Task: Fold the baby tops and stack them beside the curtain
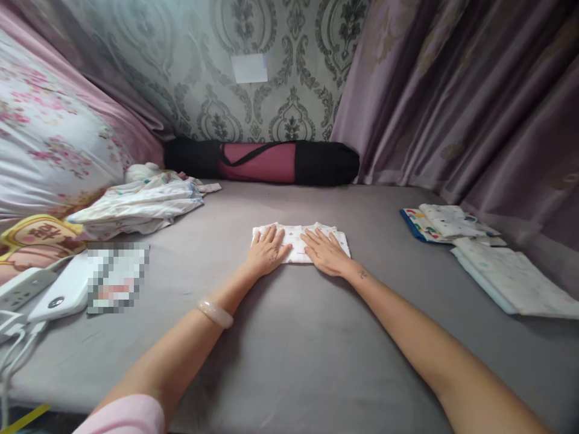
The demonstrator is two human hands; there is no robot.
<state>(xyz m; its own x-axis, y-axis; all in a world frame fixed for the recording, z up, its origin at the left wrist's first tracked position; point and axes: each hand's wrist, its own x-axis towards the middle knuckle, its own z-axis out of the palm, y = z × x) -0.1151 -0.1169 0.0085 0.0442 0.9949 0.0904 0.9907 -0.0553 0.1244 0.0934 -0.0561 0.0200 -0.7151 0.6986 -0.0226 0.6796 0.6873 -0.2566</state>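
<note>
A small white garment [296,246] with a fine print lies folded into a flat rectangle on the grey bed sheet [289,337]. My left hand [266,248] rests palm down on its left part, fingers spread. On the right part lies my right hand [326,250], also flat with its fingers apart. Both hands press on the cloth without gripping it. What is under the palms is hidden. The garment's far edge shows beyond the fingertips.
Folded printed cloths [452,223] and a pale folded cloth [511,277] lie at the right. Crumpled clothes [149,202] sit at the left, near a white power bank [67,289] and a power strip [27,286]. A black and maroon long bag [262,163] lies along the wall.
</note>
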